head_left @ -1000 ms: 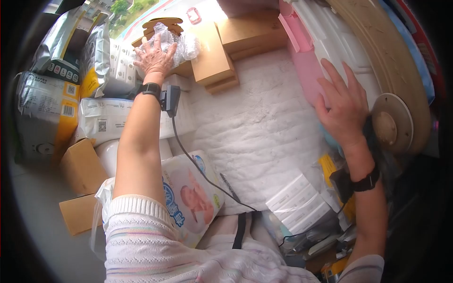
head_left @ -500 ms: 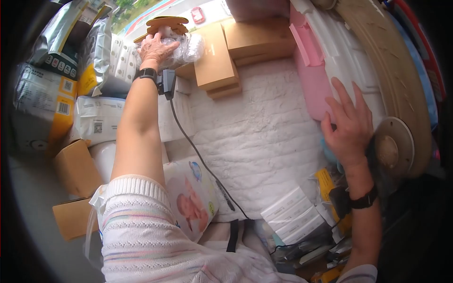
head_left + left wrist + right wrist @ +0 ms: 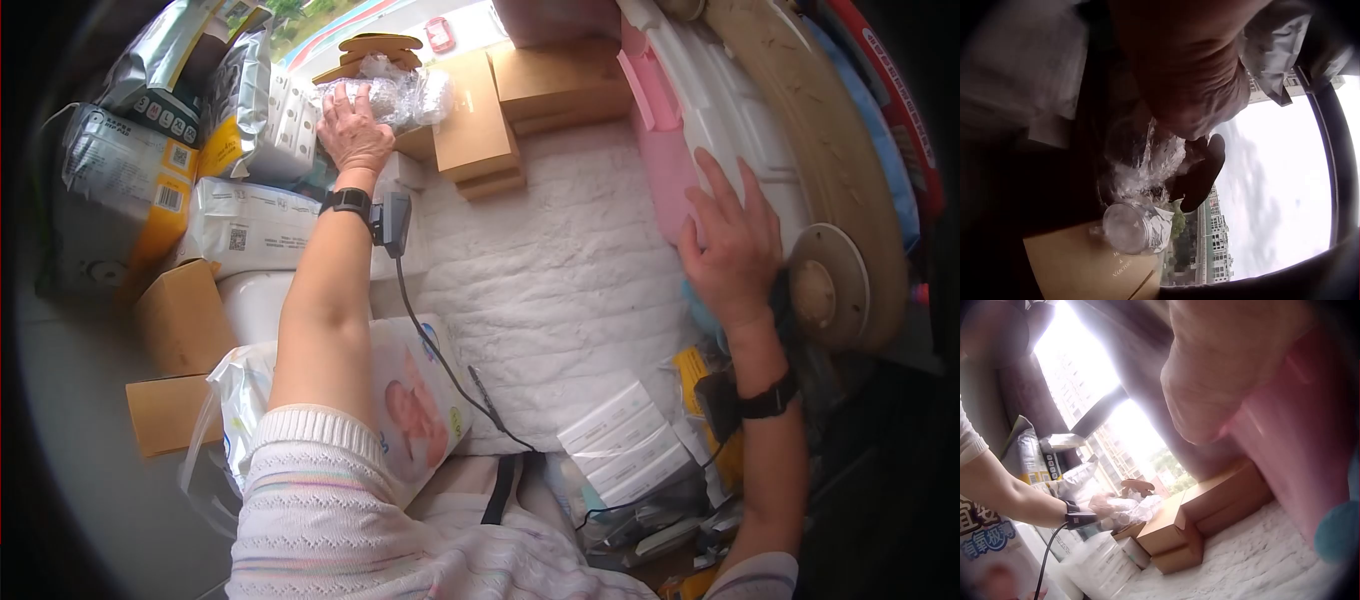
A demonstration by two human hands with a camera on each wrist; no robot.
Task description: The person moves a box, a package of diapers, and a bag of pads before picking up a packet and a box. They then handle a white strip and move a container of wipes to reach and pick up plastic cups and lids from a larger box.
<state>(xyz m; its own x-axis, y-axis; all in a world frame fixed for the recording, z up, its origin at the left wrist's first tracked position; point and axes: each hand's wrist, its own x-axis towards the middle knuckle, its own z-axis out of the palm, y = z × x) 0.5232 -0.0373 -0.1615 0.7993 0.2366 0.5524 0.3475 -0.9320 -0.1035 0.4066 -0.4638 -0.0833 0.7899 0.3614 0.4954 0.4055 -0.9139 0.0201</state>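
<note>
In the head view my left hand (image 3: 355, 140) reaches to the window side, its extended fingers on clear bubble wrap (image 3: 432, 96). The left wrist view shows the wrap as a shiny bundle with a round, clear end (image 3: 1125, 228); what it encloses is hidden. Brown cut cardboard (image 3: 380, 50) lies just behind the bundle. My right hand (image 3: 735, 240) spreads its fingers at the side of a pink and white plastic container (image 3: 660, 170), holding nothing.
Cardboard boxes (image 3: 478, 125) stand right of the bundle, on a white quilted cover (image 3: 540, 270). Packaged goods (image 3: 120, 200) crowd the left side, and a diaper pack (image 3: 420, 400) lies by the left arm. White small boxes (image 3: 630, 450) sit near the right forearm. A cable (image 3: 430, 340) trails from the left wrist.
My left hand has drawn back slightly toward me over the bubble wrap, which now lies lower and shows more on the right. My right hand stays by the container. The head view has shifted a little.
</note>
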